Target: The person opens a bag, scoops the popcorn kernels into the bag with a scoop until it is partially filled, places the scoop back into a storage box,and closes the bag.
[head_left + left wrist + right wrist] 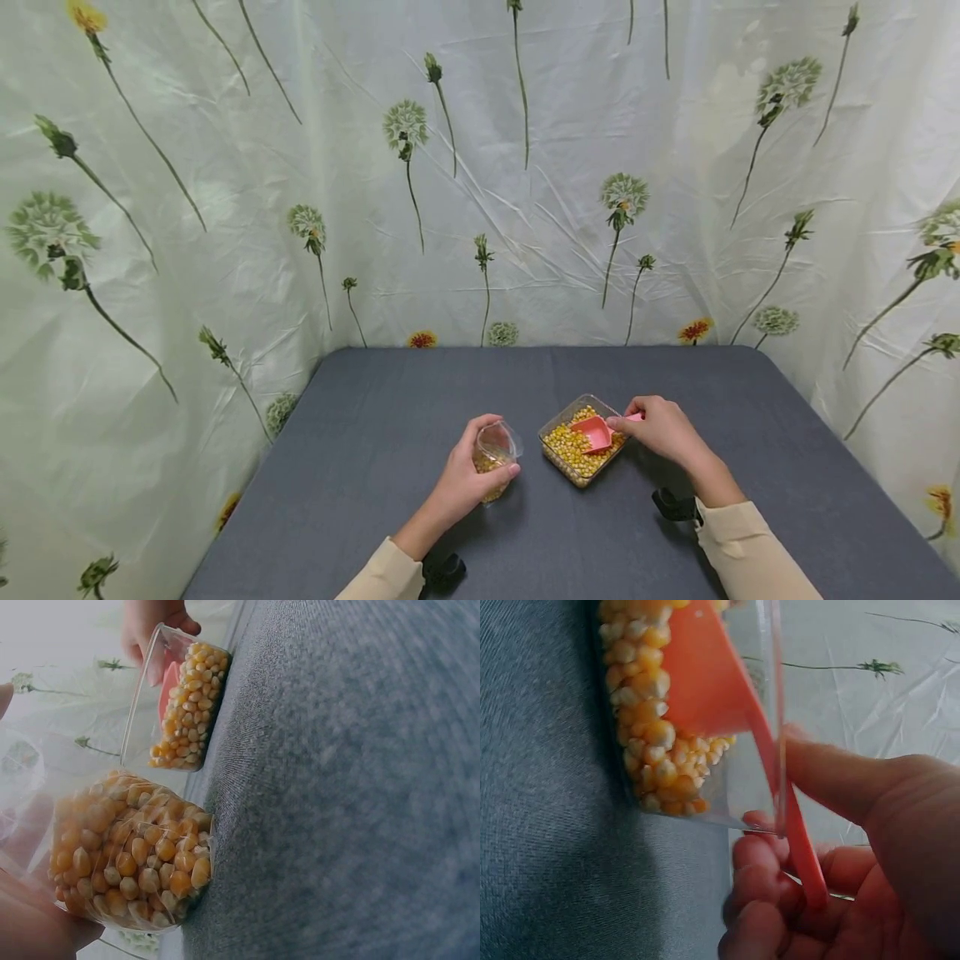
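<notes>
My left hand [465, 477] grips a clear plastic bag [135, 855] partly filled with corn kernels, its mouth gaping at the top. The bag's bottom is close to the table; whether it touches, I cannot tell. To its right stands a clear square container [564, 472] holding more corn kernels [567, 446]. My right hand [663, 429] pinches the handle of a pink scoop [595, 433] at the container's right rim. The scoop's bowl lies among the kernels, and in the right wrist view its handle [799, 847] passes over the rim between thumb and fingers.
A dark grey cloth-covered table [375, 417] lies under everything. Behind and beside it hangs a pale curtain [547, 250] printed with dandelions. Black straps [673, 505] are on both wrists, by the cream sleeves [750, 546].
</notes>
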The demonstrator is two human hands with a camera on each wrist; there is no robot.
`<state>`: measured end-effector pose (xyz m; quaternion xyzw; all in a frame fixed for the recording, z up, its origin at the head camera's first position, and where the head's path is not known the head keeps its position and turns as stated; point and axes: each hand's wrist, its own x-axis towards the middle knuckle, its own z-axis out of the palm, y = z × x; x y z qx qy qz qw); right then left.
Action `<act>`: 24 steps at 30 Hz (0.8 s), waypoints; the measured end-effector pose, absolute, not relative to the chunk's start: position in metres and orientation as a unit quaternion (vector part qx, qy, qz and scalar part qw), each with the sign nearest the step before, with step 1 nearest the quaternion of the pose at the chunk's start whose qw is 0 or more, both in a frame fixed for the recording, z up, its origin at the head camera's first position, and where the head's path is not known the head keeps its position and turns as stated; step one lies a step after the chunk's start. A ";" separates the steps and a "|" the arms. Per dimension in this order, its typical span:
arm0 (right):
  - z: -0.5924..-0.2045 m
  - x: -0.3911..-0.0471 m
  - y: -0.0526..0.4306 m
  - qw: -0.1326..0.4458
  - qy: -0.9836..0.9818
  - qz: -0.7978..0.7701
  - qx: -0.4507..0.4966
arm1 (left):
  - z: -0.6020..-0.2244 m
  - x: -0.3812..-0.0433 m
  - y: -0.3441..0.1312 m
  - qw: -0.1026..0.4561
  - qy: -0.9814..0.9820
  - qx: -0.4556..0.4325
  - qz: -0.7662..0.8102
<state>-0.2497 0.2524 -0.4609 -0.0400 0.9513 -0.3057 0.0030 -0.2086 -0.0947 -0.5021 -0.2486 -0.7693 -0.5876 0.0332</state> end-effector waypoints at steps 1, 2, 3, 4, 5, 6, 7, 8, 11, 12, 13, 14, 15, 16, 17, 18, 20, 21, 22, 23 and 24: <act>-0.461 -0.250 0.253 0.002 0.948 -0.315 -0.042 | -0.502 -0.209 -0.095 0.034 -0.769 -0.249 -0.588; -0.460 -0.249 0.254 0.003 0.945 -0.324 -0.044 | -0.502 -0.209 -0.095 0.034 -0.769 -0.248 -0.588; -0.460 -0.249 0.256 0.005 0.942 -0.333 -0.045 | -0.502 -0.209 -0.095 0.035 -0.768 -0.250 -0.588; -0.459 -0.248 0.257 0.008 0.939 -0.342 -0.047 | -0.503 -0.209 -0.095 0.034 -0.768 -0.250 -0.589; -0.459 -0.248 0.259 0.014 0.935 -0.351 -0.045 | -0.503 -0.209 -0.095 0.033 -0.768 -0.249 -0.589; -0.458 -0.247 0.260 0.020 0.933 -0.357 -0.043 | -0.503 -0.209 -0.095 0.031 -0.768 -0.247 -0.590; -0.457 -0.246 0.261 0.026 0.930 -0.365 -0.045 | -0.502 -0.209 -0.095 0.029 -0.769 -0.243 -0.591; -0.457 -0.246 0.263 0.033 0.926 -0.373 -0.046 | -0.502 -0.209 -0.095 0.026 -0.769 -0.240 -0.592; -0.454 -0.244 0.265 0.048 0.912 -0.405 -0.052 | -0.501 -0.208 -0.094 0.018 -0.766 -0.229 -0.601; -0.453 -0.244 0.265 0.055 0.905 -0.418 -0.057 | -0.501 -0.208 -0.093 0.017 -0.765 -0.227 -0.603; -0.452 -0.244 0.266 0.062 0.896 -0.435 -0.060 | -0.502 -0.208 -0.093 0.017 -0.764 -0.226 -0.604; -0.451 -0.244 0.266 0.070 0.888 -0.452 -0.059 | -0.502 -0.209 -0.093 0.017 -0.763 -0.227 -0.605; -0.450 -0.245 0.267 0.081 0.877 -0.470 -0.059 | -0.503 -0.209 -0.093 0.019 -0.763 -0.230 -0.604; -0.450 -0.245 0.268 0.093 0.866 -0.487 -0.063 | -0.503 -0.209 -0.093 0.021 -0.764 -0.230 -0.602; -0.450 -0.246 0.270 0.105 0.855 -0.504 -0.062 | -0.503 -0.209 -0.093 0.022 -0.766 -0.231 -0.600; -0.451 -0.247 0.272 0.117 0.844 -0.521 -0.060 | -0.503 -0.210 -0.093 0.023 -0.766 -0.231 -0.599; -0.454 -0.249 0.276 0.139 0.821 -0.551 -0.052 | -0.502 -0.210 -0.093 0.024 -0.767 -0.231 -0.599; -0.455 -0.250 0.278 0.149 0.809 -0.566 -0.050 | -0.502 -0.209 -0.093 0.025 -0.767 -0.232 -0.598; -0.457 -0.251 0.281 0.158 0.799 -0.578 -0.047 | -0.502 -0.209 -0.093 0.025 -0.767 -0.232 -0.598; -0.458 -0.251 0.283 0.165 0.789 -0.590 -0.042 | -0.502 -0.209 -0.094 0.026 -0.766 -0.233 -0.599; -0.460 -0.252 0.285 0.171 0.780 -0.600 -0.039 | -0.502 -0.209 -0.094 0.026 -0.766 -0.234 -0.598</act>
